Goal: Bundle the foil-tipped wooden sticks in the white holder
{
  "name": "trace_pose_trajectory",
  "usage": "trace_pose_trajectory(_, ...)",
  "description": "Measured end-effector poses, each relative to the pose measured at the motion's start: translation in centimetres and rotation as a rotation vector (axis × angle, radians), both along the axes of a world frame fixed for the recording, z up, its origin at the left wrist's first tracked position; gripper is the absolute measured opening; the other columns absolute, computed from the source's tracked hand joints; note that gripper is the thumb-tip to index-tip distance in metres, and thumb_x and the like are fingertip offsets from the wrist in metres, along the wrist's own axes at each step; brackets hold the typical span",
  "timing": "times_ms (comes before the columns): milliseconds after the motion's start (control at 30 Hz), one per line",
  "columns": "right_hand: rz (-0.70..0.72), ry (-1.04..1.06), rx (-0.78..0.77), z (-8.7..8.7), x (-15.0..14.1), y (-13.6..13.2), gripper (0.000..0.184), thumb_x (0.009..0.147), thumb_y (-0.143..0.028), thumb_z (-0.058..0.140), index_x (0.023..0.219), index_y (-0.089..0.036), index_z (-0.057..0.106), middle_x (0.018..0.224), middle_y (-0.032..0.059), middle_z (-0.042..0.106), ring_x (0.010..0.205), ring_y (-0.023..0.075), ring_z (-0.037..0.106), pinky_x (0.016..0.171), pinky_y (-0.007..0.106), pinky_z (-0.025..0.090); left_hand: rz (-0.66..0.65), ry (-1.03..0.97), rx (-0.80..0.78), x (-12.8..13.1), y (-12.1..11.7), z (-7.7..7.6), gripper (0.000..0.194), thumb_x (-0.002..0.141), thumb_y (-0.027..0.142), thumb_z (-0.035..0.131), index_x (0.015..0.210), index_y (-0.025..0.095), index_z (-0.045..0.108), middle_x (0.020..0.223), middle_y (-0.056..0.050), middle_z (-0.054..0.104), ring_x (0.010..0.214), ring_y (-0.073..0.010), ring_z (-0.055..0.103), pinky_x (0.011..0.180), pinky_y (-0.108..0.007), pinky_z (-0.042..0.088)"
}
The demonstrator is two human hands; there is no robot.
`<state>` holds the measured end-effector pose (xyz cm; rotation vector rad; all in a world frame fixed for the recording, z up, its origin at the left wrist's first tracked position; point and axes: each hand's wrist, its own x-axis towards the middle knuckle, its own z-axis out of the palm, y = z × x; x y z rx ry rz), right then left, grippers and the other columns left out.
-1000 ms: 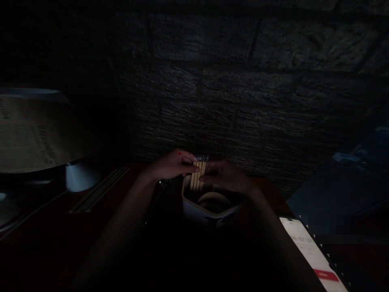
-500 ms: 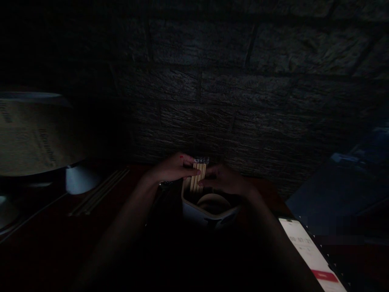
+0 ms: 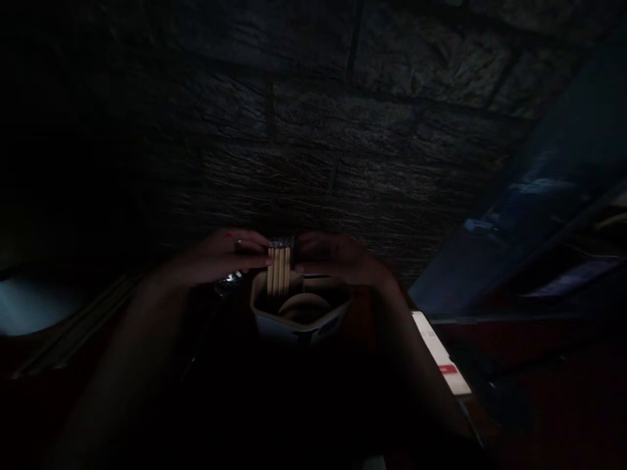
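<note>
R hand (image 3: pixel 340 260): thumb (image 3: pixel 313 268) now beside sticks (image 3: pixel 279 274)

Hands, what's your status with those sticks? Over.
Left hand at the sticks, grip unclear; right hand open, close beside. Sticks upright, lower ends inside the box. Lit phone off right, seemingly not in the way.

Shadow hides the lower ends of the sticks (image 3: pixel 279 269).

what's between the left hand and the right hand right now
A bundle of sticks, upright, stands between the left hand and right hand in the head view, lower ends inside the container.
</note>
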<state>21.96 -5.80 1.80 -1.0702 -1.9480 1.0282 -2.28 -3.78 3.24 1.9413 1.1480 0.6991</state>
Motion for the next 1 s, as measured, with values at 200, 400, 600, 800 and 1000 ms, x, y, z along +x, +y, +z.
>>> trace_pose_trajectory(200, -0.288, -0.232, 0.151, 0.5, 9.6, -4.5, 0.026, 0.085, -0.037, 0.063, 0.102, -0.018, 0.069, 0.110, 0.0080, 0.072, 0.100, 0.0206, 0.068, 0.087, 0.033, 0.055, 0.158, -0.005, 0.143, -1.4, -0.7, 1.4, 0.043, 0.073, 0.048, 0.071, 0.106, 0.021, 0.069, 0.118, -0.004, 0.069, 0.106, -0.0223, 0.063, 0.092, -0.033, 0.051)
trace_pose_trajectory(400, -0.590, -0.635, 0.285, -9.6, 17.8, -8.7, 0.038, 0.096, -0.033, 0.041, 0.125, -0.018, 0.060, 0.121, 0.0147, 0.068, 0.112, 0.0277, 0.066, 0.094, 0.047, 0.054, 0.295, 0.024, 0.186, -1.0, -1.6, 2.2, 0.051, 0.064, 0.058, 0.065, 0.101, 0.024, 0.071, 0.108, -0.001, 0.072, 0.091, -0.0247, 0.066, 0.085, -0.040, 0.052)
trace_pose_trajectory(600, -0.422, -0.811, 0.443, -14.2, 18.8, -11.4, 0.041, 0.093, -0.017, 0.033, 0.117, -0.021, 0.066, 0.124, 0.0120, 0.067, 0.123, 0.0298, 0.058, 0.103, 0.054, 0.047, 0.292, -0.014, 0.204, -0.3, -2.4, 2.6, 0.051, 0.059, 0.058, 0.062, 0.096, 0.024, 0.072, 0.099, -0.002, 0.073, 0.077, -0.0215, 0.066, 0.067, -0.032, 0.052)
trace_pose_trajectory(800, -0.432, -0.822, 0.422, -14.1, 20.3, -14.4, 0.048, 0.092, -0.011, 0.029, 0.123, -0.021, 0.064, 0.133, 0.0111, 0.061, 0.128, 0.0330, 0.053, 0.104, 0.059, 0.044, 0.263, -0.024, 0.235, -1.0, -2.3, 2.4, 0.049, 0.064, 0.059, 0.063, 0.099, 0.025, 0.072, 0.098, -0.002, 0.074, 0.079, -0.0204, 0.066, 0.066, -0.029, 0.051)
trace_pose_trajectory(1000, -0.680, -0.704, 0.266, -13.9, 21.1, -16.6, 0.038, 0.095, -0.031, 0.040, 0.128, -0.025, 0.058, 0.115, 0.0095, 0.072, 0.105, 0.0275, 0.069, 0.086, 0.042, 0.059, 0.286, -0.024, 0.190, -0.5, -2.4, 2.5, 0.050, 0.067, 0.056, 0.064, 0.104, 0.022, 0.070, 0.100, -0.003, 0.072, 0.080, -0.0191, 0.065, 0.072, -0.030, 0.051)
